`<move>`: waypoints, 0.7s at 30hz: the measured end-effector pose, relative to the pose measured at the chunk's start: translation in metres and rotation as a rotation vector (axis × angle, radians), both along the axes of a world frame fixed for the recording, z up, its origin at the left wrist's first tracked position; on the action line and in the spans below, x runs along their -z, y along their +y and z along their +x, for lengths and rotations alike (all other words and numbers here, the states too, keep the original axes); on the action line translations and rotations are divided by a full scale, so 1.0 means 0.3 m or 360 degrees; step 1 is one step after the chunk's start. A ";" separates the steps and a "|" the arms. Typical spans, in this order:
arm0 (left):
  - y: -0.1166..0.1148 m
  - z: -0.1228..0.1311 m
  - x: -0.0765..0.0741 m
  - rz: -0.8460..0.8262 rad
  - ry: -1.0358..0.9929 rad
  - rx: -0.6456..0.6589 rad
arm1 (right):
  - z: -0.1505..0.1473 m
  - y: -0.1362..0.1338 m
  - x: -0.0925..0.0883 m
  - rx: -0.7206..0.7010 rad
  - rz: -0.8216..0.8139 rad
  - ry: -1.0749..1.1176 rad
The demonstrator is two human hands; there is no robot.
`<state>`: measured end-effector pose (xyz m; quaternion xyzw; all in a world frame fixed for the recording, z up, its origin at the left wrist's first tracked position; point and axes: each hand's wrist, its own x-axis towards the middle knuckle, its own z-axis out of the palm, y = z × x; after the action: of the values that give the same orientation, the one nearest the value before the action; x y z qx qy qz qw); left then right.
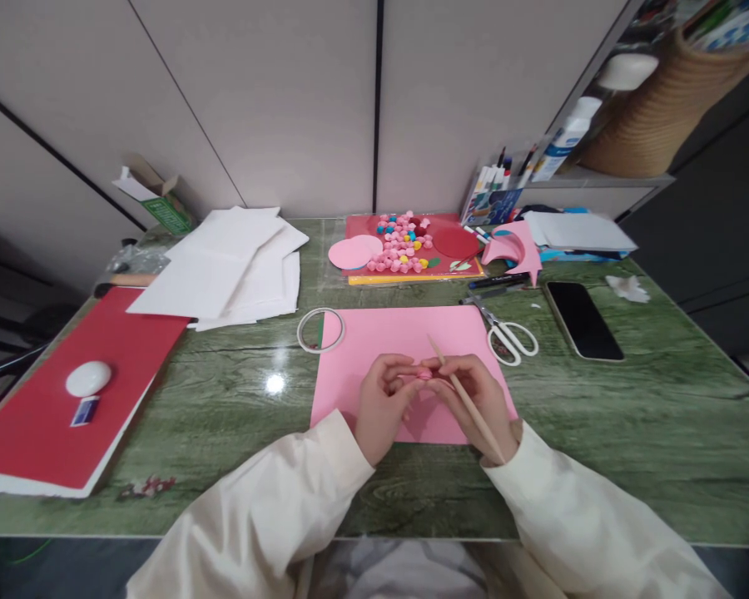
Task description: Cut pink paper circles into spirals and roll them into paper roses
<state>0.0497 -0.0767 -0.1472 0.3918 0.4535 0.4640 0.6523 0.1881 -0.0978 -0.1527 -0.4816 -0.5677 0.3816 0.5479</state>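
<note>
Above a pink paper sheet [355, 358], both hands meet at a small pink rolled piece [424, 373]. My left hand [384, 403] pinches it between thumb and fingertips. The fingertips of my right hand [478, 395] close in on it from the other side. Across that right hand lies a thin, pale wooden stick [474, 412] with a pointed end, tucked between the fingers. What the pink piece is made of is too small to tell. White-handled scissors [507, 339] rest at the sheet's right edge, and a roll of white tape [300, 331] overlaps its left corner.
Behind the sheet, several small pink pieces [405, 241] lie on red sheets beside pink and red paper circles. White papers [215, 258] spread at the left, above a red board [68, 349] with a white lump. A phone [583, 320] and a pink cutout [515, 247] lie right.
</note>
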 end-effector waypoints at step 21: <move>0.008 -0.011 0.005 -0.0181 -0.0059 0.0227 | 0.023 0.022 -0.026 -0.0155 -0.0494 0.0343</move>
<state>0.0465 -0.0743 -0.1487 0.3768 0.4378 0.3971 0.7131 0.1949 -0.0911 -0.1449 -0.4886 -0.4626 0.5401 0.5055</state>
